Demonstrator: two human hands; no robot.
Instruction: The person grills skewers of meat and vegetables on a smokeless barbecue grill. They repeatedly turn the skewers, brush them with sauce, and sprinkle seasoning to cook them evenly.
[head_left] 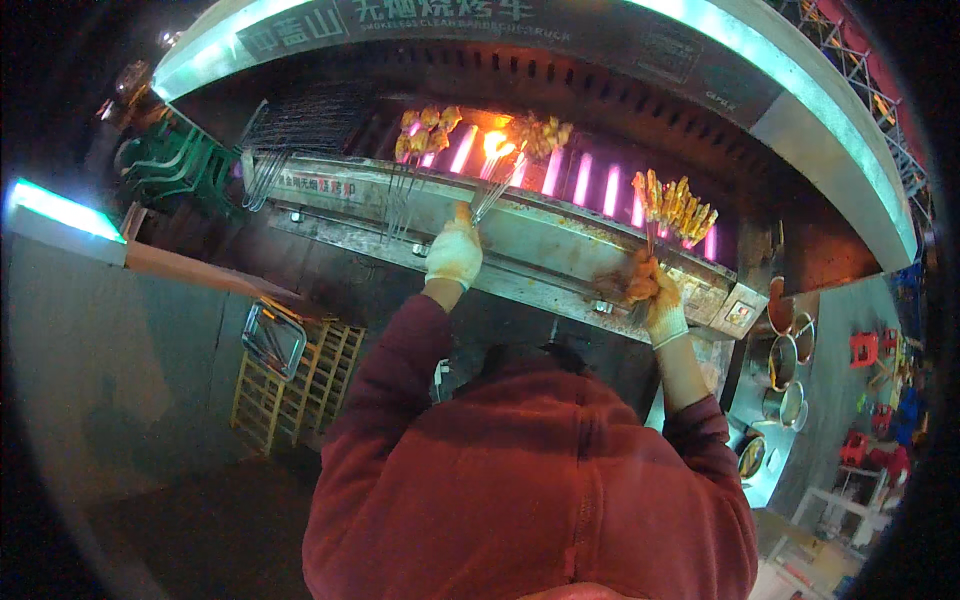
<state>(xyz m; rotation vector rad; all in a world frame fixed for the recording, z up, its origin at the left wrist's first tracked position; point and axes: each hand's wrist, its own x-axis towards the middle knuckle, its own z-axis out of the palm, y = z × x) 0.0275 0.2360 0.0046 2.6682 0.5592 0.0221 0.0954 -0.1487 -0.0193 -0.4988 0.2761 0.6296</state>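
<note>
My left hand (455, 255), in a pale work glove, is closed round the handles of a bundle of metal skewers (490, 195). The browned meat pieces (540, 137) at their far end lie over the glowing grill (552, 172), with a bright flame (495, 145) beside them. My gloved right hand (665, 308) is closed at the grill's front edge, by a blurred reddish-brown clump (638, 280); what exactly it grips I cannot make out. Just beyond it, a fan of yellowish food skewers (675, 205) rests on the grill. More meat skewers (428, 132) lie left of the flame.
Bare metal skewers or racks (305, 125) lie at the grill's left end, near green frames (180, 165). A metal tray (273, 340) sits on a wooden slatted rack (335, 370). Round pots (783, 362) line the right side. A curved hood (600, 30) overhangs the grill.
</note>
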